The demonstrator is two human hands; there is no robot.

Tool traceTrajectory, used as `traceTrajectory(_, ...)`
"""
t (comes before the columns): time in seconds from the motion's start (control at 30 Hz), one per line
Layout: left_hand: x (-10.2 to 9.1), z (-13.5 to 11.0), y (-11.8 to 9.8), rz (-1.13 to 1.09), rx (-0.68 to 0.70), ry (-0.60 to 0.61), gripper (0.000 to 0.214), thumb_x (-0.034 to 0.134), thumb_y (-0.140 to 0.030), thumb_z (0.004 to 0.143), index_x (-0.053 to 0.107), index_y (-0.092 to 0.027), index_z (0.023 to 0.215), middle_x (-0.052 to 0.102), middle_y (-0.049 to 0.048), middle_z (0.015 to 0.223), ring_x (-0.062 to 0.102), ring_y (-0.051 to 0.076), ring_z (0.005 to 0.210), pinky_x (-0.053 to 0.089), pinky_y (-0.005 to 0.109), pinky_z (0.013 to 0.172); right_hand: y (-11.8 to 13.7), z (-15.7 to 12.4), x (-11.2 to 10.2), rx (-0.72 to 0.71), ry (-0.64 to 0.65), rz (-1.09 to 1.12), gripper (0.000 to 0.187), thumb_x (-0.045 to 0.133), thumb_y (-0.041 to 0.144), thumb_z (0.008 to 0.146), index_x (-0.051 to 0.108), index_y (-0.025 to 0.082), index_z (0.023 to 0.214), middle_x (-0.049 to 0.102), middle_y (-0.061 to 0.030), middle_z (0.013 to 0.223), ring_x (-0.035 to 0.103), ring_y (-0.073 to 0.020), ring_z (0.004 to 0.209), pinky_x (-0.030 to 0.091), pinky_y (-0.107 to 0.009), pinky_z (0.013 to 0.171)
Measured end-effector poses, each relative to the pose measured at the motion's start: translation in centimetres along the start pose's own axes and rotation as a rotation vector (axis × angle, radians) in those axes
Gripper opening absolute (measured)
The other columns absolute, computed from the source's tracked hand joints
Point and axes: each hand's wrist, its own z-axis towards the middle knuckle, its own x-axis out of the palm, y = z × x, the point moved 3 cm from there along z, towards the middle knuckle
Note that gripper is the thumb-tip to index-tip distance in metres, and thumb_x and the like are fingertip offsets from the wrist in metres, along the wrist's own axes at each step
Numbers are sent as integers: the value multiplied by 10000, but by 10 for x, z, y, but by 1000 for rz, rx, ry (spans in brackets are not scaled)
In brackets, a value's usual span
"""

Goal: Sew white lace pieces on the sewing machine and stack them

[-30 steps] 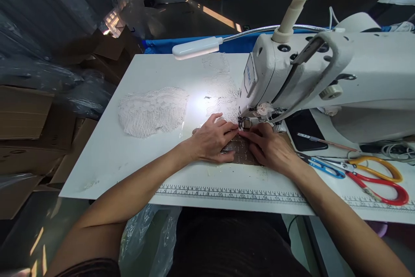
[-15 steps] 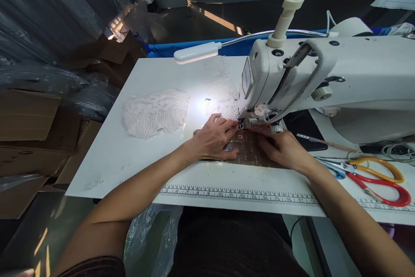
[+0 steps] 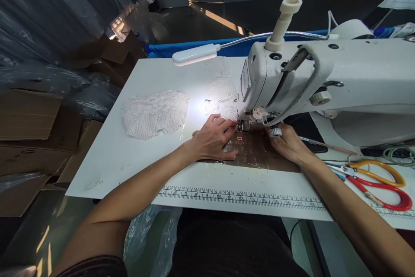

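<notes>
My left hand [image 3: 215, 138] lies on the brown bed plate [image 3: 256, 156] of a white sewing machine [image 3: 356, 65]. Its fingers are stretched and apart, the foremost tips beside the metal presser foot [image 3: 241, 125]. To the right of the foot is my right hand [image 3: 289, 142], fingers curled in behind a ridged knob [image 3: 275, 132]; what they grip, if anything, is hidden. White lace [image 3: 221, 89] lies behind the left fingertips, under the lamp's bright spot. Any cloth beneath the foot is too small to make out.
A bunched white lace piece [image 3: 155, 114] lies on the left of the table. Orange-and-red-handled scissors [image 3: 378, 177] and a thin pen-like tool [image 3: 327, 143] are at right. A printed ruler [image 3: 240, 198] runs along the front edge. A white lamp [image 3: 196, 54] hangs above. Cardboard boxes [image 3: 30, 138] stand left.
My right hand has drawn away to the right from the presser foot, uncovering more of the brown plate. My left hand stays in nearly the same place.
</notes>
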Motion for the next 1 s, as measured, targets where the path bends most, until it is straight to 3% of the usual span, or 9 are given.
traceTrajectory(0.17, 1, 0, 0, 6, -32, 23, 669, 508, -573, 893, 518, -59, 1321, 557, 204, 1302, 556, 331, 1145, 385, 553, 1052, 11, -11, 7, 39, -4, -57, 401, 461, 492, 974, 656, 184, 1142, 670, -114, 1036, 639, -247, 947, 525, -369, 809)
traceTrajectory(0.33, 3, -3, -1, -45, -63, -39, 609, 488, -500, 927, 427, -103, 1385, 503, 221, 1396, 494, 343, 1285, 318, 609, 1122, 6, -15, 17, -35, -69, -148, 343, 473, 333, 951, 630, 181, 1215, 664, -120, 1061, 644, -255, 956, 532, -401, 823)
traceTrajectory(0.43, 4, -3, -1, -69, -96, -66, 718, 513, -483, 912, 289, -91, 1471, 448, 244, 1459, 396, 361, 1398, 259, 619, 1169, 2, -14, 23, -71, -45, -209, 354, 451, 322, 953, 625, 158, 1215, 647, -149, 1099, 639, -278, 989, 537, -418, 814)
traceTrajectory(0.6, 4, 4, 5, -141, -85, 75, 858, 476, -499, 933, 82, -31, 1534, 414, 246, 1509, 326, 329, 1464, 172, 570, 1230, -1, -18, 27, -127, -47, -291, 379, 455, 325, 956, 601, 150, 1259, 638, -171, 1112, 639, -307, 971, 554, -457, 780)
traceTrajectory(0.83, -3, 19, 23, -97, -62, 153, 922, 525, -667, 885, 246, -69, 1529, 383, 196, 1553, 319, 323, 1476, 167, 498, 1254, -6, -27, 28, -230, -92, -292, 399, 454, 375, 945, 641, 213, 1258, 625, -185, 1213, 631, -378, 1091, 584, -526, 789)
traceTrajectory(1.0, -15, -4, 29, 58, -109, 56, 717, 453, -535, 979, 282, -112, 1532, 357, 157, 1580, 268, 288, 1501, 190, 511, 1247, 35, -42, 10, -425, 38, -52, 444, 551, 406, 891, 580, 461, 1331, 698, -46, 1165, 707, -318, 992, 646, -483, 757)
